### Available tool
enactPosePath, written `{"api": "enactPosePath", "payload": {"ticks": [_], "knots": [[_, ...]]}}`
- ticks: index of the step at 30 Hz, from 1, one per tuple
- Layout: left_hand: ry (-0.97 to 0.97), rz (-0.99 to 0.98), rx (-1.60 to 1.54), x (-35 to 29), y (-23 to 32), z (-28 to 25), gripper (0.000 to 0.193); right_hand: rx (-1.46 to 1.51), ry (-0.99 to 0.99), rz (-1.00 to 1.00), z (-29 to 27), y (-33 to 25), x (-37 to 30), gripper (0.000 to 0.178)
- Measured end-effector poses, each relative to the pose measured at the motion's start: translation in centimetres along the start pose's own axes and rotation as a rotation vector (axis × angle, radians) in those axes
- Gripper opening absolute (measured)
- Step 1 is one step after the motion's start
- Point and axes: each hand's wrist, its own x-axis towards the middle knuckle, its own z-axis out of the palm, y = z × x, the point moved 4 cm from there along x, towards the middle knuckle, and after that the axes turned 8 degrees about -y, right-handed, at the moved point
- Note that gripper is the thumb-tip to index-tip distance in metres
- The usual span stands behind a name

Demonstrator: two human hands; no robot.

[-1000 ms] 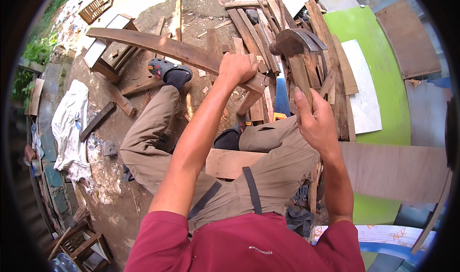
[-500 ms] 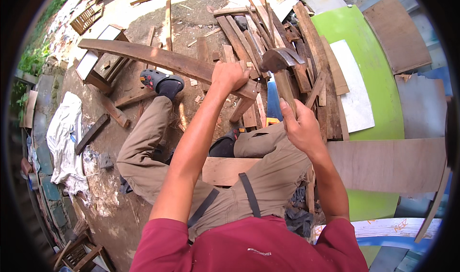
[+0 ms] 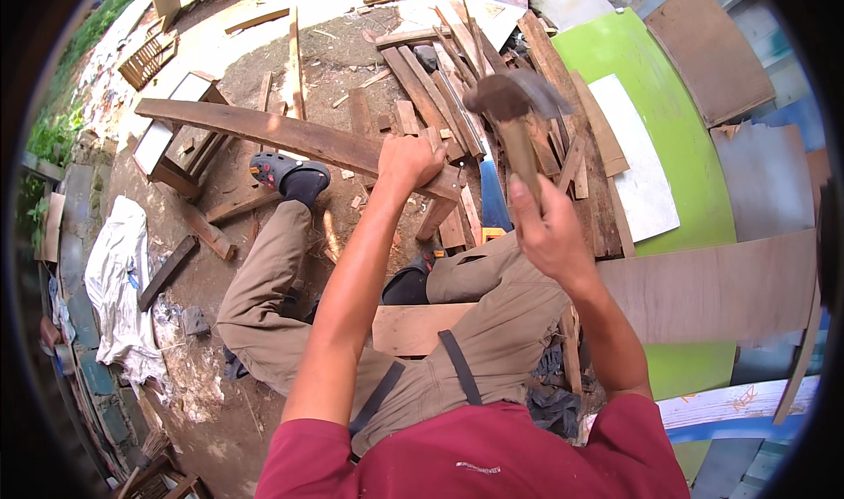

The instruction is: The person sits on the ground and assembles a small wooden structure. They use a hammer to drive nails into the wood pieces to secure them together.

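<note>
A long brown wooden plank (image 3: pixel 272 132) slants from the far left down to the middle, its near end resting on a short wooden block (image 3: pixel 435 218). My left hand (image 3: pixel 410 161) is closed over the plank near that end. Small shiny nail heads show on the plank just right of my knuckles. In my right hand (image 3: pixel 552 231) is the wooden handle of a claw hammer (image 3: pixel 512 96). The hammer is raised upright to the right of the plank's end, apart from it, its metal head slightly blurred. Below it lies a handsaw (image 3: pixel 494 202) with a blue blade and yellow-orange handle.
Old timber strips (image 3: pixel 422 86) are piled ahead and to the right. Beyond them lie a bright green sheet (image 3: pixel 694 200) and a white panel (image 3: pixel 637 182). A small wooden frame (image 3: pixel 171 160) with white panels stands at left, near a white cloth (image 3: pixel 123 279).
The hammer in my right hand has risen slightly and its head is more blurred. My left hand keeps its hold on the plank. The whole view has shifted a little.
</note>
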Motion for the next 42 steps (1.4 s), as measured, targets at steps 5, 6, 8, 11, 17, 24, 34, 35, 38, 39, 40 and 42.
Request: {"api": "enactPosePath", "payload": {"ticks": [5, 6, 8, 11, 17, 24, 34, 35, 38, 39, 40, 42], "knots": [[0.026, 0.010, -0.003, 0.0, -0.1, -0.4, 0.066, -0.164, -0.105, 0.253, 0.8, 5.3, 0.1, 0.049], [0.028, 0.006, -0.002, -0.1, -0.1, -0.3, 0.066, -0.065, -0.130, 0.337, 0.8, 4.5, -0.1, 0.050], [0.031, 0.004, 0.002, -0.2, -0.2, -0.2, 0.066, -0.027, -0.073, 0.277, 0.7, 3.8, -0.4, 0.050], [0.018, -0.004, -0.004, -0.2, -0.4, 0.3, 0.066, -0.026, -0.050, 0.208, 0.8, 1.9, -0.9, 0.050], [0.030, 0.022, -0.009, 0.3, 0.4, -0.5, 0.066, -0.227, -0.065, 0.144, 0.6, 4.5, -0.8, 0.051], [0.060, 0.004, -0.006, 0.1, -0.6, 0.2, 0.067, -0.018, 0.042, -0.022, -2.0, -5.4, -0.4, 0.042], [0.014, 0.010, -0.041, -1.0, 0.1, 0.0, 0.064, -0.164, -0.059, 0.303, 1.9, 7.2, -2.2, 0.047], [0.019, 0.008, -0.030, -1.1, 0.0, 0.0, 0.063, -0.134, -0.054, 0.310, 1.9, 7.0, -2.3, 0.048], [0.026, 0.016, -0.016, -0.7, -0.2, -0.3, 0.063, -0.061, -0.027, 0.279, 1.7, 5.7, -2.0, 0.050], [0.023, 0.021, -0.017, -0.7, -0.2, -0.2, 0.063, -0.046, -0.010, 0.239, 1.8, 4.9, -2.0, 0.051], [0.031, 0.032, -0.020, -0.6, -0.2, -0.2, 0.064, -0.030, 0.008, 0.199, 1.9, 4.2, -2.0, 0.052], [0.017, 0.029, -0.019, -0.7, -0.3, 0.0, 0.064, -0.108, -0.017, 0.192, 2.2, 2.9, -1.9, 0.053]]}}
